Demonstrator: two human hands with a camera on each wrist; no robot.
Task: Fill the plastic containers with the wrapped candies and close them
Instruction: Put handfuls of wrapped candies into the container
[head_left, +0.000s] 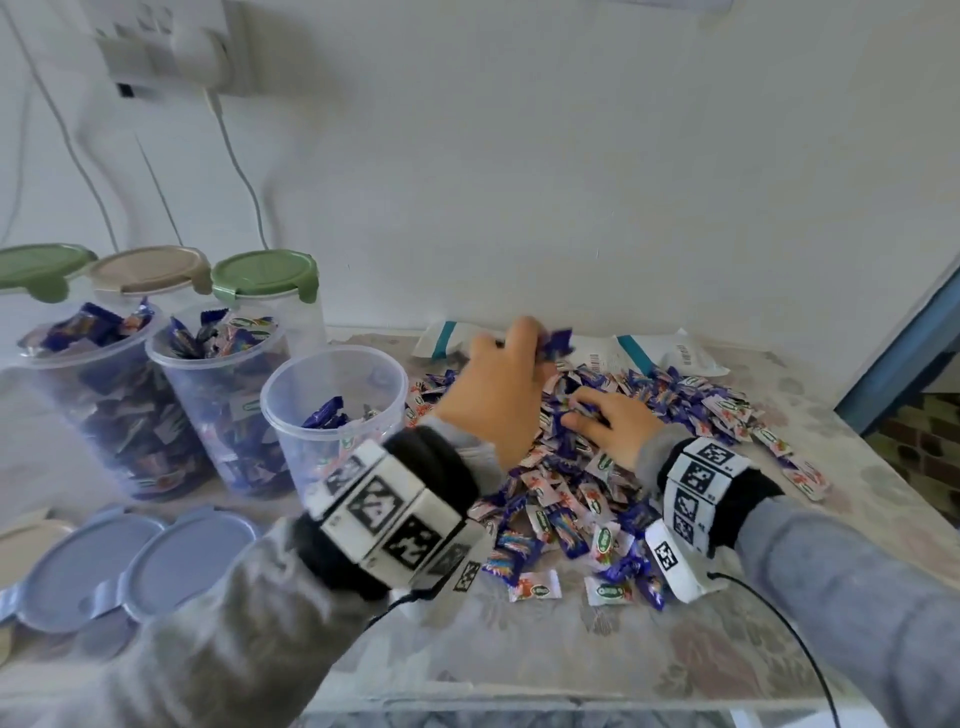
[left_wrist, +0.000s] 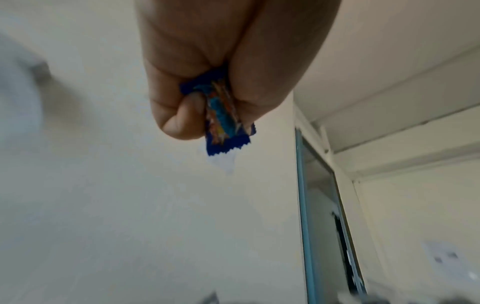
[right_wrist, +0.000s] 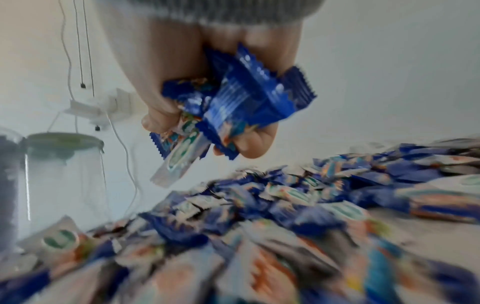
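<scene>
A big pile of blue and white wrapped candies (head_left: 597, 499) covers the table's middle. My left hand (head_left: 537, 353) is raised above the pile's far side and pinches a blue wrapped candy (left_wrist: 221, 115). Lower down on the pile, my right hand (head_left: 582, 415) grips a bunch of several candies (right_wrist: 228, 115). Three open clear plastic containers stand at the left: two full ones (head_left: 104, 405) (head_left: 228, 405) and a nearer one (head_left: 332, 415) with candies partway up. Two blue lids (head_left: 88, 566) (head_left: 192, 561) lie at the front left.
Behind the open containers stand three lidded ones, two with green lids (head_left: 265, 275) and one beige (head_left: 150, 267). White packets (head_left: 649, 353) lie by the wall behind the pile. Cables hang down the wall at the left. The table's right edge meets a blue door frame (head_left: 904, 353).
</scene>
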